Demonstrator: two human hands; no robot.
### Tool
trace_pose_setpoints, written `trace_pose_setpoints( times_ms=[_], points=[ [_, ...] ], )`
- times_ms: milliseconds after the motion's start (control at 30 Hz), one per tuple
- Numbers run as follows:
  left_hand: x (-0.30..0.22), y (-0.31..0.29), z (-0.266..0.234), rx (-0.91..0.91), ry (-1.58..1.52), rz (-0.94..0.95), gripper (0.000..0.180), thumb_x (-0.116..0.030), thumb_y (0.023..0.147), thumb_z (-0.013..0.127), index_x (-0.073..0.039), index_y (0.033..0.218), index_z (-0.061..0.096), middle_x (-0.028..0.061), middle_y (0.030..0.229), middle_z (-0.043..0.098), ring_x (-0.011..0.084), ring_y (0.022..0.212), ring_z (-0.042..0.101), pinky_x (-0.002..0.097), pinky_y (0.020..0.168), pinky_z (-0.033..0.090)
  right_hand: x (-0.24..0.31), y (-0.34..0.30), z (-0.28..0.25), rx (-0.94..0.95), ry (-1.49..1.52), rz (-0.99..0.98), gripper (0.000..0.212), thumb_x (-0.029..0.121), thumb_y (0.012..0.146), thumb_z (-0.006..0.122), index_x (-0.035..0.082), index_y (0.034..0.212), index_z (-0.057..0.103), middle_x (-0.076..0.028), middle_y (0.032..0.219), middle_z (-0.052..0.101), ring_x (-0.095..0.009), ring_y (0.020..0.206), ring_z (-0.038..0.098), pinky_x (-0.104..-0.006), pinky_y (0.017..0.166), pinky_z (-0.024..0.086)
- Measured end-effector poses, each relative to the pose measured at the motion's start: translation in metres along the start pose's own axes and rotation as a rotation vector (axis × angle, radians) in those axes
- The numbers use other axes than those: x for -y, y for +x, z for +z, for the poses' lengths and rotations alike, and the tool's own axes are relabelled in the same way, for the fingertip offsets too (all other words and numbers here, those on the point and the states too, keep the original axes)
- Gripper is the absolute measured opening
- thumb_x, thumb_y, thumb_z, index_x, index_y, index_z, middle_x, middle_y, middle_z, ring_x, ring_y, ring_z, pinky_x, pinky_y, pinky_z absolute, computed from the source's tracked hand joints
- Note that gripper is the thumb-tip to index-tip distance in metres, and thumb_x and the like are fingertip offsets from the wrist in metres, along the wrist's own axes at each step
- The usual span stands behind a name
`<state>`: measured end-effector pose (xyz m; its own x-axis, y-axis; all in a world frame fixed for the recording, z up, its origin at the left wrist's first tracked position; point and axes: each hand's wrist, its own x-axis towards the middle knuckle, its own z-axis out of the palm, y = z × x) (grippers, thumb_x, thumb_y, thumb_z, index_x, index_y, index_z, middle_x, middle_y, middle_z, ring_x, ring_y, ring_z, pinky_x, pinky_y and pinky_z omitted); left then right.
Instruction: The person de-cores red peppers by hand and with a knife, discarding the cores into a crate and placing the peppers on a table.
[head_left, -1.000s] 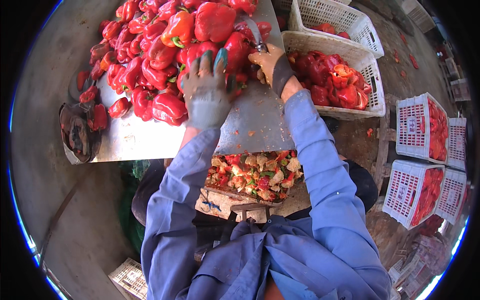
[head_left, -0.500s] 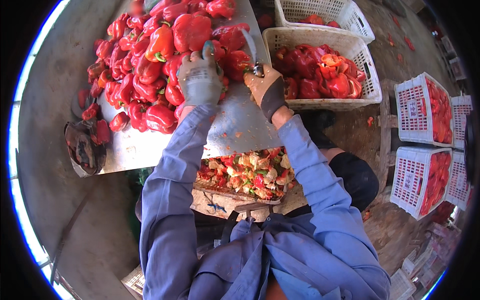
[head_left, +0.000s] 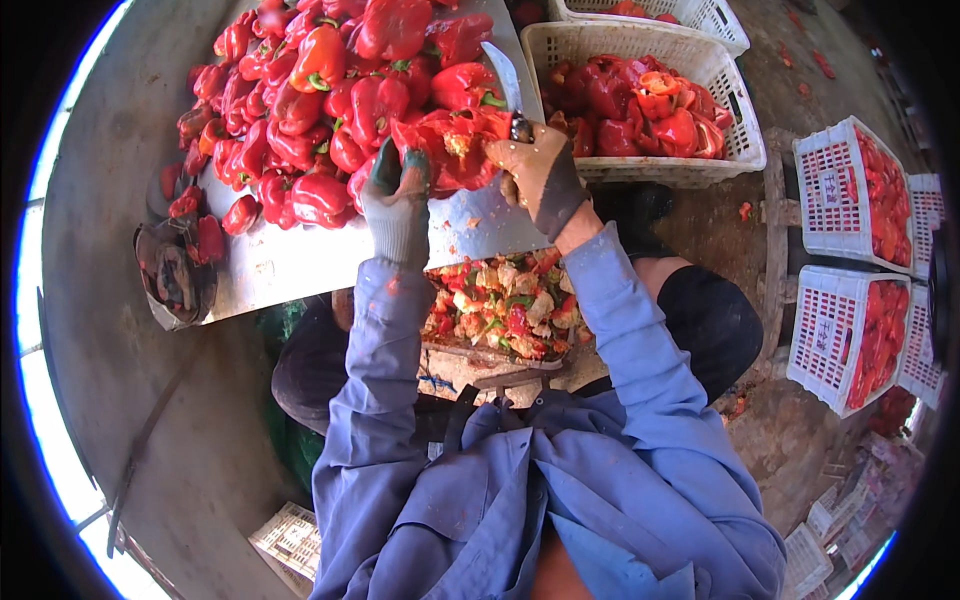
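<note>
Concrete ground surrounds a slanted metal table [head_left: 300, 265] heaped with red peppers [head_left: 330, 90], where a person in a blue work jacket sits over the work. Just beyond both hands lies the heap. The left hand [head_left: 397, 205], in a grey glove with dark fingertips, is clenched on the near edge of a cut red pepper [head_left: 450, 145], opened so its pale seed core shows. The right hand [head_left: 540, 175], in a tan and grey glove, grips the handle of a knife [head_left: 505, 85] whose blade points up and away, right beside the pepper. Below the hands, at the table's near edge, a box of trimmings [head_left: 500, 305] holds cores, seeds and stem bits. Beyond the right hand stands a white plastic basket [head_left: 740, 150] filled with cleaned red pepper pieces. Farther off on the right-hand side, several white crates [head_left: 835, 330] of peppers rest on the ground. A dark scrap bowl [head_left: 170, 280] sits well off to the left hand's side.
</note>
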<state>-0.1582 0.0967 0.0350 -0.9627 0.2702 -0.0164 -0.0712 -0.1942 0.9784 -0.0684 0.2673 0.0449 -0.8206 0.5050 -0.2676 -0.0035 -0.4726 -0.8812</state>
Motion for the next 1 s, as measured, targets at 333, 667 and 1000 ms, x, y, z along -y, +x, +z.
trace_pose_setpoints(
  times_ms=[333, 667, 1000],
  points=[
    [0.006, -0.099, -0.032, 0.2, -0.539, -0.366, 0.044, -0.02, 0.105, 0.067, -0.004, 0.145, 0.055, 0.0118, 0.137, 0.066, 0.0266, 0.126, 0.066, 0.0469, 0.107, 0.056, -0.048, -0.081, -0.022, 0.047, 0.199, 0.168, 0.014, 0.016, 0.092, 0.073, 0.004, 0.089, 0.066, -0.002, 0.071, 0.064, -0.015, 0.042, 0.058, -0.0287, 0.035, 0.04],
    [0.03, -0.149, -0.039, -0.096, -0.442, -0.289, 0.045, -0.004, 0.101, 0.066, 0.005, 0.145, 0.057, 0.0129, 0.129, 0.07, 0.0219, 0.113, 0.071, 0.0384, 0.097, 0.06, -0.061, -0.116, -0.011, -0.251, -0.67, -0.217, 0.024, 0.019, 0.092, 0.08, 0.001, 0.1, 0.068, -0.017, 0.078, 0.073, -0.032, 0.065, 0.071, -0.0411, 0.06, 0.055],
    [0.031, -0.157, -0.033, -0.028, 0.119, 0.048, 0.051, 0.007, 0.096, 0.063, 0.01, 0.147, 0.056, 0.0154, 0.137, 0.068, 0.0189, 0.124, 0.063, 0.0335, 0.11, 0.047, -0.06, -0.101, 0.005, -0.013, -1.076, -0.386, 0.033, 0.022, 0.082, 0.085, 0.002, 0.102, 0.07, -0.026, 0.094, 0.073, -0.046, 0.089, 0.071, -0.0494, 0.075, 0.057]
  ],
)
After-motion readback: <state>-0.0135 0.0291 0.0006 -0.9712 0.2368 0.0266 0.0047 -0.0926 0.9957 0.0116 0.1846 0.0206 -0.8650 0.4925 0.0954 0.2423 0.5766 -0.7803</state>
